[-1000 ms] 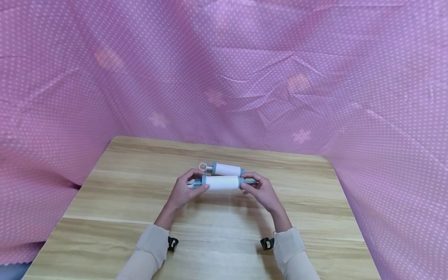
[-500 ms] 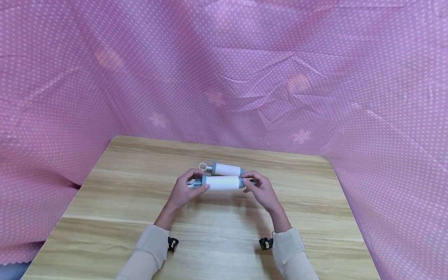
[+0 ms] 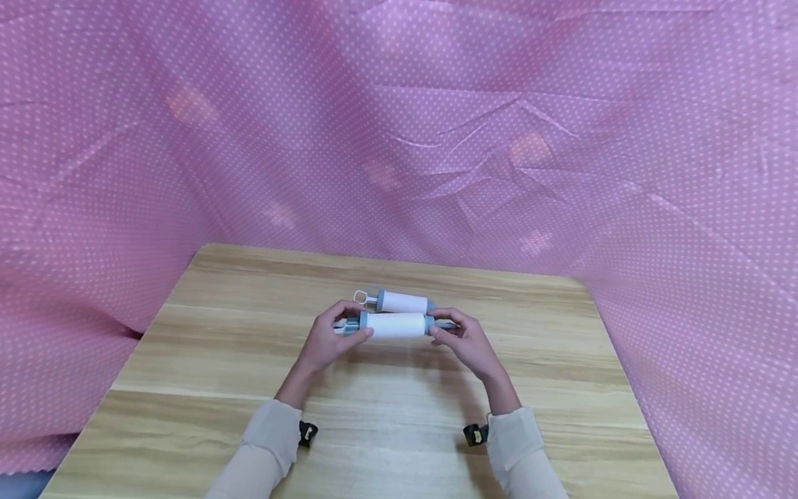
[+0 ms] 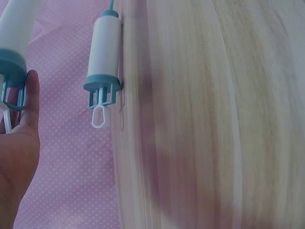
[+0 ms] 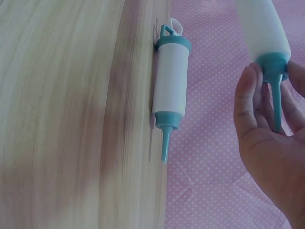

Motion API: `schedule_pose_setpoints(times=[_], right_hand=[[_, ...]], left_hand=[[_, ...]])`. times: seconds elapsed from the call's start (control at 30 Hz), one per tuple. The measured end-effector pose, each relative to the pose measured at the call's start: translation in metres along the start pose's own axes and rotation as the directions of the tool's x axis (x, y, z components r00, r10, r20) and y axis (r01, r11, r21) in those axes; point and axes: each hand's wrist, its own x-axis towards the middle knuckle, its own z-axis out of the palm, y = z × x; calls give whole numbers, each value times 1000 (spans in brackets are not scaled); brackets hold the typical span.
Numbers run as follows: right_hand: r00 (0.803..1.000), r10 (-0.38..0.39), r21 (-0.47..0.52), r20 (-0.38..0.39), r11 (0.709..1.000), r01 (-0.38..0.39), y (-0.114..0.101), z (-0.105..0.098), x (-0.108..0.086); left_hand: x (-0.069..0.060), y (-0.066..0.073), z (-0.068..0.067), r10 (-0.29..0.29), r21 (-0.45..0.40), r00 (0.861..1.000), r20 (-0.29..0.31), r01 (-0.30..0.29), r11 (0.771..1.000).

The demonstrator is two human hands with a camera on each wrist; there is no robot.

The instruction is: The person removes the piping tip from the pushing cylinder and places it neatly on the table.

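Note:
A white tube with teal ends (image 3: 395,325) is held level above the table between both hands. The left hand (image 3: 330,339) grips its teal handle end, thumb on the collar; a white loop pokes out there. At the other end the right hand (image 3: 467,343) pinches the teal collar, and the thin teal nozzle runs toward the palm, as the right wrist view shows with the hand (image 5: 267,129). A second, similar tube (image 3: 404,302) lies just behind on the table, its nozzle hidden in the head view but visible in the right wrist view (image 5: 170,78).
The wooden table (image 3: 399,430) has light and brown grain. Pink dotted cloth (image 3: 399,138) hangs behind it and on both sides. Small black devices, one on each wrist (image 3: 307,434), stick out inward from the beige sleeves (image 3: 271,433).
My right thumb and fingers shifted slightly on the collar half a second ago and now lie much as they did a second ago. The left hand and both tubes have hardly moved.

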Motion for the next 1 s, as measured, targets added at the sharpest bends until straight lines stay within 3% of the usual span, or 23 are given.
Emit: schedule_pose_setpoints(times=[0.33, 0.7, 1.0], right_hand=[[996, -81, -39, -40, 996, 79, 2, -1, 4], [999, 34, 26, 9, 999, -34, 7, -3, 0], [1000, -9, 48, -6, 999, 9, 7, -1, -1]], left_hand=[[3, -12, 3, 29, -7, 1000, 5, -29, 1000], [1, -3, 2, 15, -1, 1000, -9, -15, 1000], [-1, -3, 2, 7, -5, 1000, -18, -7, 1000]])
